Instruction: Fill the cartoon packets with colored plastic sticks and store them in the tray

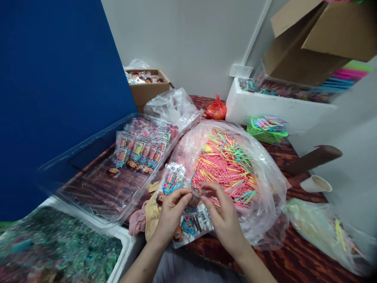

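Between my hands is a small printed clear packet, held up at the front of the table. My left hand pinches its left edge between thumb and forefinger. At its upper right edge, my right hand has its thumb and forefinger closed in; their exact contact is hard to make out. Beneath the hands lie flat packets with a cartoon head, and another filled-looking packet rests just behind my left hand. Right behind the hands, a large clear bag lies open, full of thin coloured sticks.
Left, a clear plastic tray holds rows of filled packets. A white foam box stands front left. Behind are a cardboard box, a red bag and a green basket. A paper cup lies right.
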`<state>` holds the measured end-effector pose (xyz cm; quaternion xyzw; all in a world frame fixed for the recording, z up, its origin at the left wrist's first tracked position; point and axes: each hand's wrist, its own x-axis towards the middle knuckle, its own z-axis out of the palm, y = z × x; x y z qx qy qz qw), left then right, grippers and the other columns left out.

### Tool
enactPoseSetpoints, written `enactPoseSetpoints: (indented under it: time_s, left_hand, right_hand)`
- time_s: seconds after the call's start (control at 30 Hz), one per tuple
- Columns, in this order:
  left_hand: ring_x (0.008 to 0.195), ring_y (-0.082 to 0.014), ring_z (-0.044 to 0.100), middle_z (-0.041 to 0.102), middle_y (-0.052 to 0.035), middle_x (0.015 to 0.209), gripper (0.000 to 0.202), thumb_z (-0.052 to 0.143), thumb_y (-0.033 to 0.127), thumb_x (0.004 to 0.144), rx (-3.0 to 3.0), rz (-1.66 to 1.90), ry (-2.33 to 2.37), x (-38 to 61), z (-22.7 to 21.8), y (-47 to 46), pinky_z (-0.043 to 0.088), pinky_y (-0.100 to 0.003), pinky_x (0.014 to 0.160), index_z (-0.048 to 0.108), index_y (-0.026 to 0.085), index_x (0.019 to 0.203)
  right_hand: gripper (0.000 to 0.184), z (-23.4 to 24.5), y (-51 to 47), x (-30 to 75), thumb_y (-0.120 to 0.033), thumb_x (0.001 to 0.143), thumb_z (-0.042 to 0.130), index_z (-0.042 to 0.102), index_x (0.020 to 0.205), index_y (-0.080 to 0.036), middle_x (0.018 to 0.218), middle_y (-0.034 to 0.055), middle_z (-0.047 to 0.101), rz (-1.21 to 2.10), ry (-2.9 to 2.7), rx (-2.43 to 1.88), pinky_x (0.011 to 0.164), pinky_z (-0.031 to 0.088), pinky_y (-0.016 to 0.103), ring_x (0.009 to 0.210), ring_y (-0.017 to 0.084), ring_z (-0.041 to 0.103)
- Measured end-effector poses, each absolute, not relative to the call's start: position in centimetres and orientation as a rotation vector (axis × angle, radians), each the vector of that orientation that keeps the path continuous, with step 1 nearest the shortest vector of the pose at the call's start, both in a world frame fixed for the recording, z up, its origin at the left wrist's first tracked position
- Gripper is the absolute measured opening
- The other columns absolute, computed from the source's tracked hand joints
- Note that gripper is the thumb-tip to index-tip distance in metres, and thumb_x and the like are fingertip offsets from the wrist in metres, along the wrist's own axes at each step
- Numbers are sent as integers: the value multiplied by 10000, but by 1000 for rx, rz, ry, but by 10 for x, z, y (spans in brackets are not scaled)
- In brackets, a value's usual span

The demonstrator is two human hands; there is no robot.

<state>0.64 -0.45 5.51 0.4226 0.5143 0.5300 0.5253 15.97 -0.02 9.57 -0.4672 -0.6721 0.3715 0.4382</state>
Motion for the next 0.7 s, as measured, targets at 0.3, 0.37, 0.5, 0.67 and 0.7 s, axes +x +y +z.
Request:
enactPoseSetpoints:
  time_s: [0.3,0.37,0.5,0.67,0.7]
  left_hand:
    - [793,-171,623,702,-22,816,177,636,340,825,1065,1297,1227,4,56,-4,497,-260,742,722,186,844]
    - [787,-167,620,696,-22,811,179,635,342,829,1045,1306,1222,3,53,-4,495,-258,744,716,183,837]
    - [888,-183,638,707,-35,963,239,668,312,810,1040,1225,1108,-2,58,-7,501,-275,800,698,214,1026]
    - [837,-176,638,704,-17,892,181,688,295,789,1189,1105,1192,-21,57,-6,493,-260,764,708,208,947]
    - [787,-173,633,696,-15,850,170,673,326,800,1203,1105,1247,-27,52,-3,492,-258,718,703,198,908]
  right_hand:
    - [122,98,3,157,-244,948,519,641,941,-244,1118,67,619,892,-1803,-1152,942,430,378,1097,231,555]
    - [140,98,3,157,-206,942,513,648,934,-243,1092,66,627,865,-1850,-1132,921,437,374,1077,231,560]
    - [181,98,3,153,-170,937,498,664,916,-239,1042,67,640,802,-1858,-1123,876,456,369,1017,229,581]
    - [220,88,-2,142,-179,933,510,650,1080,-267,1104,61,647,905,-1773,-1088,898,480,360,1047,220,593]
    - [265,83,-3,141,-192,934,516,614,1165,-278,1152,62,639,936,-1716,-1112,910,484,359,1067,218,594]
